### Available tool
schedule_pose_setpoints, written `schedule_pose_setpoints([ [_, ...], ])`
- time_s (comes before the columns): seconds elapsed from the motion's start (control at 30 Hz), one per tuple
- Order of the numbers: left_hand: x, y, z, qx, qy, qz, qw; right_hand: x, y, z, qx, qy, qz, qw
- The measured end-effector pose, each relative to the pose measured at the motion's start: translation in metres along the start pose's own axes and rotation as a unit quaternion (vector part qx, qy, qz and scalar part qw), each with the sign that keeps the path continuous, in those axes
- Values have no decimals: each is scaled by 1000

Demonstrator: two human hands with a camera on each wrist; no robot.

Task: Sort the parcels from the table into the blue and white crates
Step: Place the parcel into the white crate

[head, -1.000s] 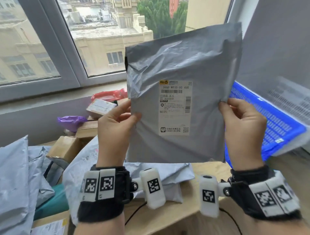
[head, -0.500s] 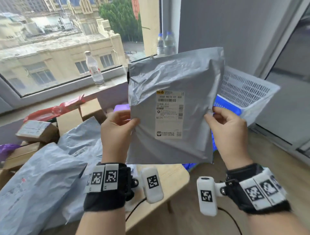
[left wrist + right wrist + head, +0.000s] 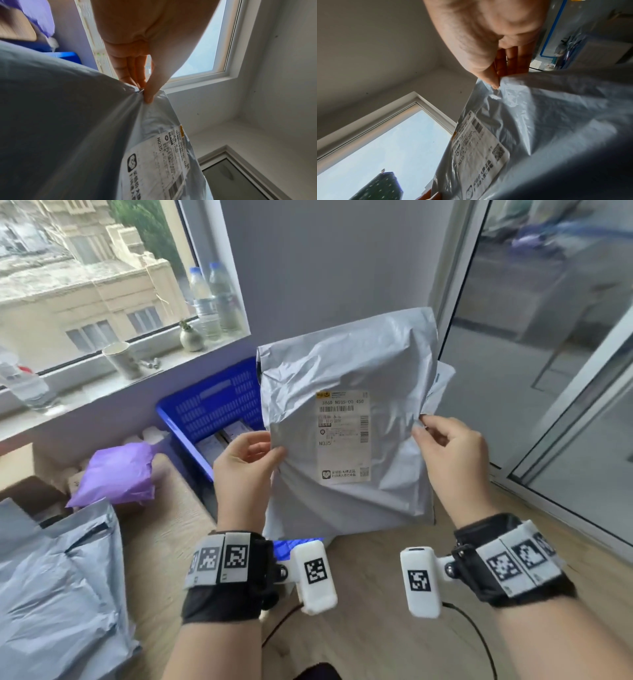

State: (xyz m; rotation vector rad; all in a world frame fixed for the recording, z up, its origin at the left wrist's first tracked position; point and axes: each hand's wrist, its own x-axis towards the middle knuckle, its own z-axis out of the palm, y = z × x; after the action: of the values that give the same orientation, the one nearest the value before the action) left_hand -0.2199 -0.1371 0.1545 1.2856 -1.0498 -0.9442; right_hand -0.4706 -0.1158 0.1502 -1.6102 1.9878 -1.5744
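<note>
Parcel point(image 3: 346, 440) upright at frame centre, held off table between left hand point(image 3: 245, 474) at its left edge and right hand point(image 3: 452, 463) at its right edge. Label point(image 3: 343, 436) on parcel face toward camera. Crate point(image 3: 209, 405) behind parcel, left of centre, below windowsill point(image 3: 102, 371); boxes inside it. Second crate's corner point(image 3: 443, 374) shows past parcel's right edge. Bagged parcel point(image 3: 116, 470) on table point(image 3: 164, 529), left of crate. Mailer pile point(image 3: 58, 583) lower left. Bottles point(image 3: 215, 302) and cup point(image 3: 120, 359) on sill, upper left. Glass door point(image 3: 548, 337) right.
</note>
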Motion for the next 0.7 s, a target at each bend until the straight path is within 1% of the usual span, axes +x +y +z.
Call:
schedule_pose_setpoints([
  [0.17, 44, -16, 60, 6, -8, -18, 1000, 53, 46, 16, -10, -13, 30, 999],
  [0.3, 98, -28, 107, 14, -11, -23, 1000, 111, 80, 37, -12, -24, 48, 998],
  [0.43, 152, -39, 158, 26, 3, -42, 999, 171, 109, 58, -38, -35, 62, 997],
  [0.57, 196, -47, 206, 40, -4, -58, 998, 217, 137, 66, -54, -36, 82, 994],
  [0.7, 225, -50, 249, 72, -12, -51, 996, 264, 164, 69, -65, -57, 94, 992],
])
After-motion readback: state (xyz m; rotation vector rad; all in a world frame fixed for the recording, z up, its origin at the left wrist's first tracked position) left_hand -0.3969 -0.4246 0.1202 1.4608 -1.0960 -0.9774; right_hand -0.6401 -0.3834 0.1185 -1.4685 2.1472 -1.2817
